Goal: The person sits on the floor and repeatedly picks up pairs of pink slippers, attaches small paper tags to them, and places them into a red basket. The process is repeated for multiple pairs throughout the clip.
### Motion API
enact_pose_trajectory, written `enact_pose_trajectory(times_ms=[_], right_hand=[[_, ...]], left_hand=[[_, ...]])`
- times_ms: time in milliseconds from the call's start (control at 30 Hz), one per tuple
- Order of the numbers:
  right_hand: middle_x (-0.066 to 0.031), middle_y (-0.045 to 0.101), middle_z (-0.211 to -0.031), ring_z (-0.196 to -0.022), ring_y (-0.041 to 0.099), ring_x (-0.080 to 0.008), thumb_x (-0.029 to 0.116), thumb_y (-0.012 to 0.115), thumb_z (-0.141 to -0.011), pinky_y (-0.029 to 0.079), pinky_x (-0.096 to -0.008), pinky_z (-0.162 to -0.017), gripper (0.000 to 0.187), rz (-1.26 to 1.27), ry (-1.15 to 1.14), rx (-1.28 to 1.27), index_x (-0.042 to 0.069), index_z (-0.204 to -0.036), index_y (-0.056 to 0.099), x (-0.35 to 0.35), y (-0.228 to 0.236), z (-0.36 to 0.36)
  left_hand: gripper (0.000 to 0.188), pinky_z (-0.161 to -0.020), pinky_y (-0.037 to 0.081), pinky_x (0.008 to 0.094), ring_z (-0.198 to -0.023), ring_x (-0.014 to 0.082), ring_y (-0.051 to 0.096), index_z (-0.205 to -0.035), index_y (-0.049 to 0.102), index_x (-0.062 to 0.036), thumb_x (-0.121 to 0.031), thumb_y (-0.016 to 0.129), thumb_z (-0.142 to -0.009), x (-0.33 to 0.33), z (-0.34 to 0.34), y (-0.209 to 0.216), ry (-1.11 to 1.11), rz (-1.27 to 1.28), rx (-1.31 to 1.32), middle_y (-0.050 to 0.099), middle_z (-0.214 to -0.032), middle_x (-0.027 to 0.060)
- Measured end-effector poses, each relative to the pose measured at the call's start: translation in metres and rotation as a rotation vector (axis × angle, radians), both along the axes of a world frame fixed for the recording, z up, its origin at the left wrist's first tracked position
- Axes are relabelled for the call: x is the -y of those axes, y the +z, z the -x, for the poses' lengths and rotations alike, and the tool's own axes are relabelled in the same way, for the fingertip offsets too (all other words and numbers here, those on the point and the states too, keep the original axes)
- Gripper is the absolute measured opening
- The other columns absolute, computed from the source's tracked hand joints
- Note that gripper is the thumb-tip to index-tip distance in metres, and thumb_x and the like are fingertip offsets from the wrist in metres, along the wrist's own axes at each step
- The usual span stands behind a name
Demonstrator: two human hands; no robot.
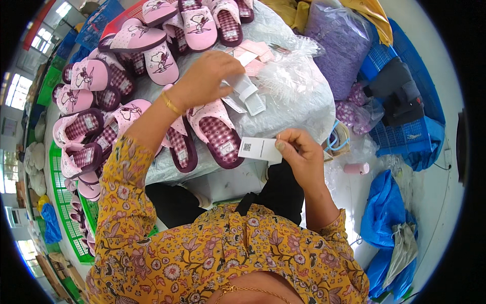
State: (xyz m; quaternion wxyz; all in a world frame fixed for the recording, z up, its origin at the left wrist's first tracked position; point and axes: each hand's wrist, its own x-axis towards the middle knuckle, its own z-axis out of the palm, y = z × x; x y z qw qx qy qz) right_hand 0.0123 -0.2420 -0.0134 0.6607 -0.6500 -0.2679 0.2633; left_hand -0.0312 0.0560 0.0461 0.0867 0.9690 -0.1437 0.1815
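My right hand [304, 154] pinches a white card tag [260, 149] with a printed square code, held in front of a pair of pink slippers [212, 126] with plum checked insoles. Over the table, my left hand [210, 78] has its bent fingers around a pale white tag [237, 83]. Just beside it lie more white tags [255, 104]; how many my fingers hold is partly hidden. Several pink slippers [162, 63] with a dark cartoon print are heaped at the left and far side of the table [298, 119].
A clear plastic bag of white strings [288, 76] lies beside pink paper pieces [253, 50]. At the right are a purple-filled bag [336, 48], a blue crate [405, 137] and a pink thread spool [356, 168]. A green crate [66, 202] stands at the left.
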Motion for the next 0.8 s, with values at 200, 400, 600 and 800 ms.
enact_pose_trajectory(times_ms=[200,400,600,800], right_hand=[[-0.0051,0.064,-0.111,-0.098,0.057,-0.0095,0.012,0.063,-0.093,0.045,-0.0259,-0.089,0.014,-0.157,-0.014,-0.030,0.002,-0.103,0.062,-0.008,-0.002,-0.032],[-0.0014,0.065,-0.102,-0.089,0.058,-0.0076,0.006,0.060,-0.094,0.048,-0.0230,-0.080,0.011,-0.119,0.362,-0.107,0.002,-0.104,0.062,-0.026,0.005,-0.035],[0.0000,0.065,-0.091,-0.082,0.059,-0.0062,0.005,0.062,-0.093,0.049,-0.0212,-0.074,0.009,-0.041,0.254,0.023,0.001,-0.101,0.063,-0.025,0.002,-0.022],[-0.0008,0.066,-0.090,-0.082,0.060,-0.0064,0.002,0.065,-0.091,0.049,-0.0221,-0.074,0.010,-0.147,-0.008,0.063,0.001,-0.101,0.063,-0.015,0.000,-0.010]], left_hand=[[0.020,-0.104,0.040,0.0396,-0.104,0.0189,0.056,-0.097,0.062,-0.0081,-0.011,0.061,-0.078,0.094,0.040,0.019,-0.303,-0.237,0.029,0.060,-0.101,0.0036],[0.019,-0.100,0.040,0.0309,-0.101,0.0167,0.054,-0.091,0.062,-0.0084,-0.012,0.061,-0.073,0.130,0.055,0.001,-0.463,-0.389,0.021,0.057,-0.090,-0.0011],[0.029,-0.098,0.039,0.0314,-0.104,0.0180,0.053,-0.097,0.063,-0.0096,-0.015,0.068,-0.069,0.138,0.064,0.007,-0.450,-0.314,-0.045,0.059,-0.097,0.0003],[0.052,-0.093,0.044,0.0337,-0.103,0.0238,0.057,-0.113,0.060,-0.0072,-0.035,0.082,-0.075,0.136,0.092,-0.004,0.136,0.450,0.044,0.059,-0.111,0.0090]])
